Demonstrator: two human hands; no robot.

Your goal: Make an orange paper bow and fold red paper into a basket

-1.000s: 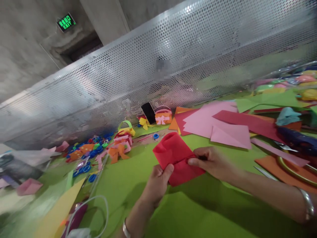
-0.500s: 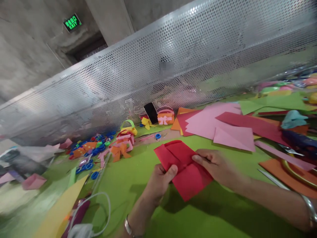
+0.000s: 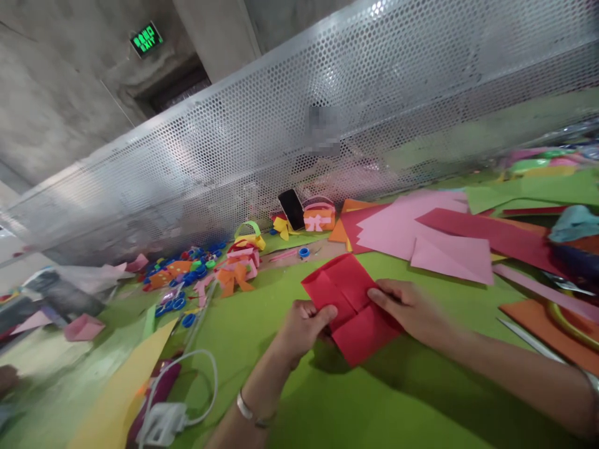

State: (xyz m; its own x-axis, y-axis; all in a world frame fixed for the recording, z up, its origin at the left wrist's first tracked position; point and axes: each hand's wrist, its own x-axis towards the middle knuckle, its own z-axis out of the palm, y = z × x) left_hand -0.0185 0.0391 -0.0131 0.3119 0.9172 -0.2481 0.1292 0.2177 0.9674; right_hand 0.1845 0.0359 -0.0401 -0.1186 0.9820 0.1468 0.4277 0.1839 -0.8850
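A folded red paper (image 3: pixel 349 299) is held above the green tabletop, tilted toward me, with crossing fold lines on its face. My left hand (image 3: pixel 302 330) grips its left edge, thumb on top and fingers underneath. On the right edge, my right hand (image 3: pixel 407 308) pinches the paper with the thumb on the face; its other fingers are partly hidden behind. Beyond the paper lie pink sheets (image 3: pixel 397 224) and a smaller folded pink sheet (image 3: pixel 452 257). A small orange paper basket (image 3: pixel 319 218) with a pink bow stands at the back.
A phone (image 3: pixel 292 209) leans at the back near the perforated metal screen (image 3: pixel 234 143). Blue rings and small bright pieces (image 3: pixel 187 268) lie left, beside an orange paper bow (image 3: pixel 234 279). A white charger with cable (image 3: pixel 163 424) sits front left; scissors (image 3: pixel 528 337) lie right.
The red paper has gone from a raised, curling fold to lying flatter between my hands, its lower flap opened downward. My right thumb has moved up slightly along its edge. The view has shifted left.
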